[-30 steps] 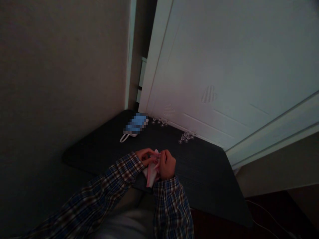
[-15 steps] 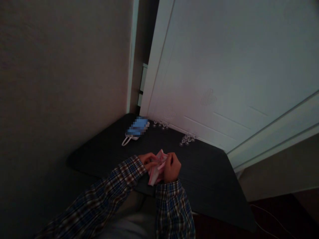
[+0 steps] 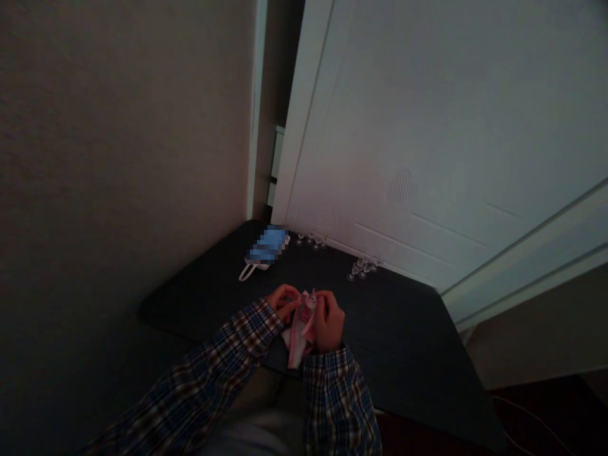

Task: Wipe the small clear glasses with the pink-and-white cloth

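A small pink and white cloth (image 3: 299, 339) hangs in folds between my two hands, above the near edge of the dark table. My left hand (image 3: 284, 301) pinches its upper left part with fingers closed. On the other side, my right hand (image 3: 329, 322) has its fingers curled shut on the upper right part. The cloth's top is bunched between the fingertips, and its lower end hangs down toward my lap. What kind of cloth piece it is, I cannot make out in the dim light.
A phone (image 3: 268, 246) with a blurred blue screen and a white strap lies at the table's (image 3: 403, 354) back left. Several small clear suction-cup-like pieces (image 3: 363, 267) form two clusters by the white panel (image 3: 427, 126). A wall (image 3: 142, 158) rises on the left; a cable (image 3: 532, 418) runs at lower right.
The cloth's top is more gathered between my hands, and its lower end hangs a little further down. The view has shifted slightly.
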A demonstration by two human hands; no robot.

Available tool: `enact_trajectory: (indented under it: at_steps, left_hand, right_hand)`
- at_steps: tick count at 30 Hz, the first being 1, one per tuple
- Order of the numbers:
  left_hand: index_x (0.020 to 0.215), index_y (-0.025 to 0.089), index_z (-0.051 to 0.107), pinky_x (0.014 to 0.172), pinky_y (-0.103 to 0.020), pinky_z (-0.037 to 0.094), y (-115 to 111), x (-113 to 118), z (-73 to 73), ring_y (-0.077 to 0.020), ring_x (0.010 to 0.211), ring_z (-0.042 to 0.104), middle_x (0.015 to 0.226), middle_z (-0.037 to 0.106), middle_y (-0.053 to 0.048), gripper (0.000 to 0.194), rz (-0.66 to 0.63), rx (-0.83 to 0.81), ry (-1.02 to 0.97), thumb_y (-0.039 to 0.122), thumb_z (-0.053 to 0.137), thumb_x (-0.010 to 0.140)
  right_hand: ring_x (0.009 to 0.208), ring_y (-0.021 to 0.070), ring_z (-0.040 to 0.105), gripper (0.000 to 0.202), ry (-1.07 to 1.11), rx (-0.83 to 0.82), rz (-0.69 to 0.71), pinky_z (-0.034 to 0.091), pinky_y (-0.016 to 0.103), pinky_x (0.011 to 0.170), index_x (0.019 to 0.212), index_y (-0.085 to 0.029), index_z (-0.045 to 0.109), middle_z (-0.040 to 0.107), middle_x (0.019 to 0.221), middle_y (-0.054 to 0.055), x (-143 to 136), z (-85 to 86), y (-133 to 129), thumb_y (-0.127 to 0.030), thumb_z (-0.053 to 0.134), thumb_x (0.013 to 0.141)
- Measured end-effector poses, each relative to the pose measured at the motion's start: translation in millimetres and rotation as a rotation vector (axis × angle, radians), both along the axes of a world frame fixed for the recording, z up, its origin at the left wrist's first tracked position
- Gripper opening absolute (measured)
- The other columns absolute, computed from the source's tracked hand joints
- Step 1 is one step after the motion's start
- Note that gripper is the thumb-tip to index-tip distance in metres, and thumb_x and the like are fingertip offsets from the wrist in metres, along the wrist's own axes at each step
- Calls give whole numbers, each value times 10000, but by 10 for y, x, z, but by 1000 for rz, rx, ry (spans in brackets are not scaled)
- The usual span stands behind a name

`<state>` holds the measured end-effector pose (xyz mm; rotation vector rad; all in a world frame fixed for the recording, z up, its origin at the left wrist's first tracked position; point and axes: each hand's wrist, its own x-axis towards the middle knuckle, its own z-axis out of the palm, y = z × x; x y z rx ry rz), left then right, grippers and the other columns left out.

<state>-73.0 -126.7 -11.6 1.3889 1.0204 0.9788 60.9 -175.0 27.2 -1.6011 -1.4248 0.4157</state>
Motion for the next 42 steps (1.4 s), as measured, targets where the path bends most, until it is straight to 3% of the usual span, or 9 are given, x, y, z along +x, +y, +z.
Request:
enact_trajectory:
  at_steps: [7, 13, 19, 24, 28, 32, 36, 39, 42]
  left_hand:
    - [892, 154, 453, 349, -161, 333, 2, -3, -10, -47, 384, 442, 697, 575, 10, 355, -63, 4, -34, 460, 543, 738]
    - [920, 151, 492, 424, -156, 379, -26, -26, 22, -43, 480, 484, 862, 597, -18, 362, -74, 97, 35, 336, 650, 652]
    - [1166, 182, 401, 426, -133, 341, -22, -2, -12, -29, 526, 497, 1127, 524, -69, 658, -98, 120, 92, 259, 686, 578]
    - [1241, 176, 370, 427, -139, 342, -34, 25, -31, -27, 503, 472, 1073, 573, -58, 719, -206, 86, 157, 227, 651, 582]
    - [1132, 153, 494, 438, -147, 334, -50, 43, 8, -58, 520, 484, 830, 618, -11, 540, -231, 77, 203, 241, 617, 614]
    - [916, 149, 563, 598, -191, 441, -68, 62, 45, -118, 712, 577, 831, 613, -21, 306, -183, 72, 41, 300, 589, 651]
    - [766, 148, 542, 507, -183, 389, -91, 59, 71, -106, 585, 534, 652, 568, 3, 277, -126, 45, 60, 415, 561, 698]
    - [725, 156, 515, 483, -178, 358, -95, 28, 100, -100, 555, 503, 607, 531, 13, 295, -45, 27, 52, 450, 498, 742]
    - [723, 166, 480, 438, -174, 309, -81, -20, 115, -86, 490, 433, 559, 463, 34, 264, 26, 0, 45, 425, 453, 771]
  right_hand:
    - [699, 121, 593, 267, 57, -13, 88, 402, 207, 633, 1020, -216, 534, 646, 809, 5, -9, -18, -9, -365, 365, 875]
    - [743, 128, 606, 257, 33, -22, 88, 422, 214, 679, 962, -209, 543, 649, 841, 10, -34, -20, -5, -407, 438, 836]
    - [687, 121, 593, 219, 53, 18, 30, 421, 213, 643, 909, -203, 537, 636, 785, 1, -37, -31, -23, -387, 462, 817]
    - [696, 116, 584, 205, 158, 55, -3, 424, 213, 646, 876, -194, 551, 625, 778, -3, -39, -31, -15, -376, 491, 802]
    - [674, 110, 574, 202, 301, 76, 3, 430, 211, 627, 855, -181, 545, 608, 748, -6, -88, -21, 2, -368, 490, 803]
    - [648, 106, 562, 206, 430, 93, 15, 434, 207, 595, 839, -166, 536, 594, 721, -4, -116, -2, 23, -364, 500, 794]
    - [586, 87, 520, 225, 502, 153, -140, 409, 191, 545, 823, -157, 528, 552, 662, -18, 64, 30, 41, -377, 506, 785]
    - [529, 77, 480, 248, 443, 199, -333, 388, 188, 533, 843, -157, 530, 490, 569, -46, 383, 32, 61, -396, 506, 780]
    - [582, 101, 532, 296, 327, 192, -496, 410, 206, 583, 851, -152, 547, 541, 610, -19, 777, 8, 106, -431, 519, 756]
